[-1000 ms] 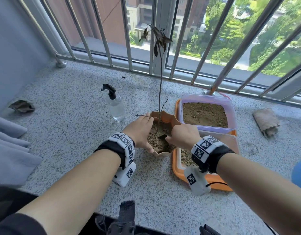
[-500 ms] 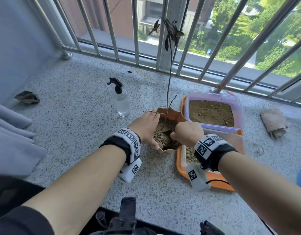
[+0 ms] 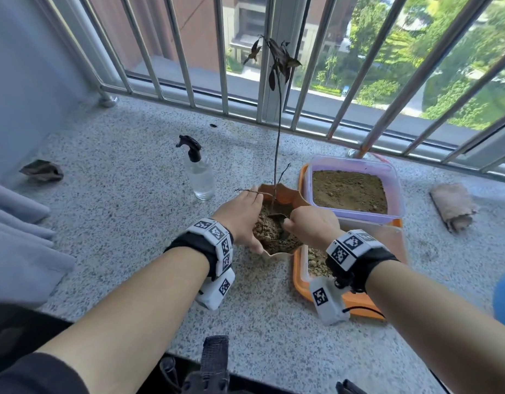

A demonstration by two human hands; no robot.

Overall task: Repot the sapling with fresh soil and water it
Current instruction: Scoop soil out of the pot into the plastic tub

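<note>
Your left hand (image 3: 240, 217) cups the near-left rim of the scalloped terracotta pot (image 3: 285, 194), fingers curved around its wall; your right hand (image 3: 311, 226) is curled over the gritty brown soil (image 3: 266, 231) inside, seemingly pinching a small dark scoop, though what it holds is mostly hidden. The thin dark-leaved sapling (image 3: 277, 132) stands upright in the pot, between both hands. Press too hard near the stem and you could tilt or snap it, since it looks spindly; a low side twig lying across your left fingers could break. Soil may spill over the low rim. The clear spray bottle with a black trigger (image 3: 200, 177) waits just left of the pot. Everything sits on a speckled grey stone ledge (image 3: 126, 172) beside metal window bars (image 3: 188, 52), with a purple-rimmed tub of fresh soil (image 3: 349, 190) on an orange tray (image 3: 356, 305).
</note>
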